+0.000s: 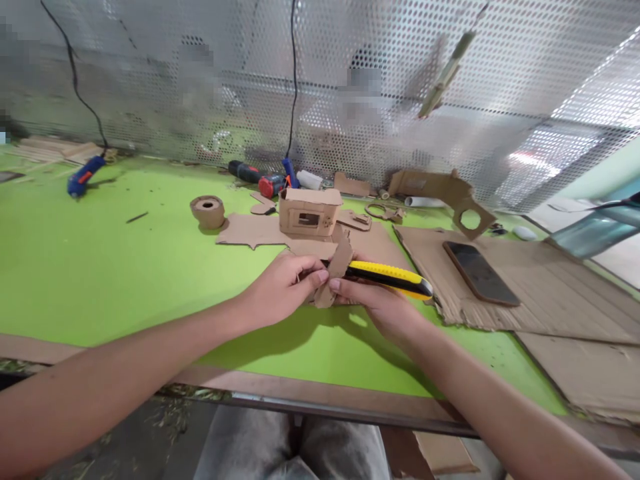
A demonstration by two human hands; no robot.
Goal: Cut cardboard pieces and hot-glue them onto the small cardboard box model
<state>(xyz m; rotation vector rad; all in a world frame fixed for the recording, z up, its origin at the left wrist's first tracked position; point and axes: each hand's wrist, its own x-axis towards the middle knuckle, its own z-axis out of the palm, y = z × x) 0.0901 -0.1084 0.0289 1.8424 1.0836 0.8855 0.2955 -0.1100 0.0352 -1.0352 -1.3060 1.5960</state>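
Over the near middle of the table, both my hands meet at a small torn-edged cardboard piece (342, 259). My left hand (295, 283) is closed, thumb and fingers pinching the piece from the left. From the other side my right hand (375, 297) is closed on it, its thumb on the lower part. A yellow and black utility knife (387, 275) rests in the right hand and points right; its front end is hidden behind the piece. Just beyond stands a cardboard box (310, 212) with a rectangular opening, near a flat cardboard sheet (255, 230).
A round cardboard part (207, 211) stands left of the box. Glue guns (86, 176) and a drill (253, 177) lie farther back. At right, a phone (481, 272) rests on corrugated cardboard (555, 280). A perforated metal screen (320, 87) closes off the back.
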